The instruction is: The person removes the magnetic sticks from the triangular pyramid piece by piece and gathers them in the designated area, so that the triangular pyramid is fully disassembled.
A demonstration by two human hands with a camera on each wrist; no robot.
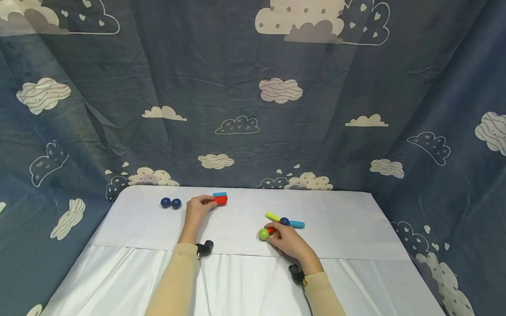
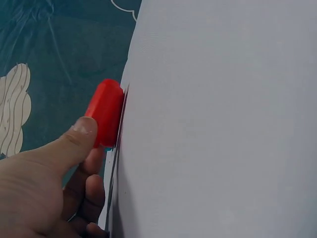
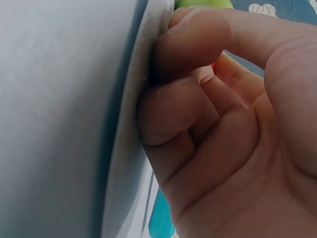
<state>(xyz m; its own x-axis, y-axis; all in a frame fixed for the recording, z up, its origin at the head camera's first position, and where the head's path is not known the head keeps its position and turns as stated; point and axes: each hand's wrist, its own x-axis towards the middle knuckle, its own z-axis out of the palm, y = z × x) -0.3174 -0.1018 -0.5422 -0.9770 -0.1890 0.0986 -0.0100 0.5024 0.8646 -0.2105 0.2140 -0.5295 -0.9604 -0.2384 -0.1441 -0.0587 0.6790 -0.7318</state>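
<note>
My left hand [image 1: 196,210] pinches a short, rounded red stick [image 2: 106,114] close to the white table, its thumb on the near side. Just behind that piece in the head view is a light blue stick [image 1: 219,194]. Further right, my right hand [image 1: 290,241] curls its thumb and fingers round another red stick [image 1: 271,230], mostly hidden by them. A green ball [image 1: 263,234] sits at this stick's left end, right at the fingertips. Beyond the right hand, a dark blue ball [image 1: 284,221] lies between a yellow-green stick [image 1: 272,217] and a blue stick [image 1: 297,224].
Two dark blue balls, one of them the left ball [image 1: 165,202], sit side by side left of the left hand. White cloth covers the table [image 1: 348,219], with a fold line across its front. A dark cloud-print curtain [image 1: 237,153] hangs behind and at both sides.
</note>
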